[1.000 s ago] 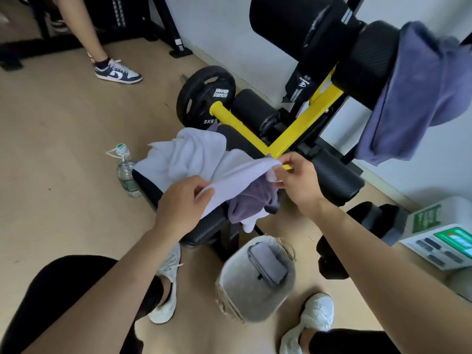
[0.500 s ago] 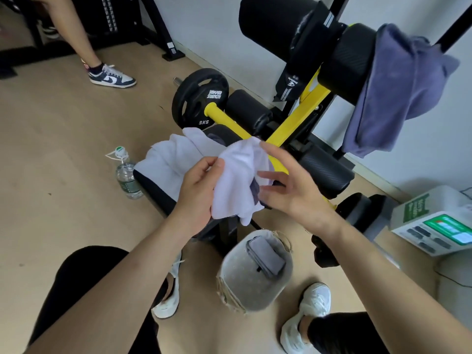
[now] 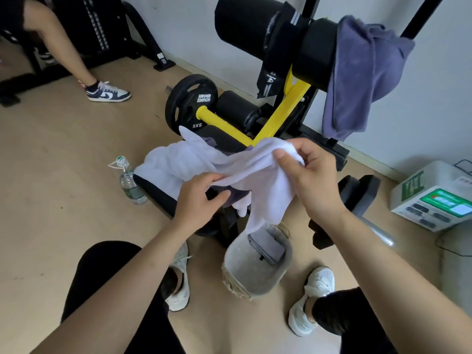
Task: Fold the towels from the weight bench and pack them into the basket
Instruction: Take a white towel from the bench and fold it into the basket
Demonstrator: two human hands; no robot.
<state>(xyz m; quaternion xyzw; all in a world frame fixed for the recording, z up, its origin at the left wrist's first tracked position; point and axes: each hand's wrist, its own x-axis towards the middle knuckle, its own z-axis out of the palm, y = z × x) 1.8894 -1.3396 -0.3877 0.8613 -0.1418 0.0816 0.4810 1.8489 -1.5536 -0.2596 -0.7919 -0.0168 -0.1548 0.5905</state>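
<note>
Towels are what you have in both hands: a white towel (image 3: 258,175) stretched between them above the basket (image 3: 255,274). Nearest to you, the grey basket stands on the floor between your two white shoes, and a folded grey towel (image 3: 267,245) already lies inside it against the far wall. One loose end of the white towel hangs down to just above the basket's rim. Your left hand (image 3: 196,198) pinches the towel's lower edge between thumb and fingers; your right hand (image 3: 310,177) is closed on a bunched fold higher up, thumb on top. Behind your hands, the rest of the white cloth lies heaped on the black pad of the weight bench (image 3: 155,190), with a darker purple-grey towel (image 3: 237,196) partly under it. A water bottle (image 3: 129,183) stands on the floor just left of the bench. Farther back, a blue-grey towel (image 3: 362,72) is draped over a black roller pad near the wall.
</note>
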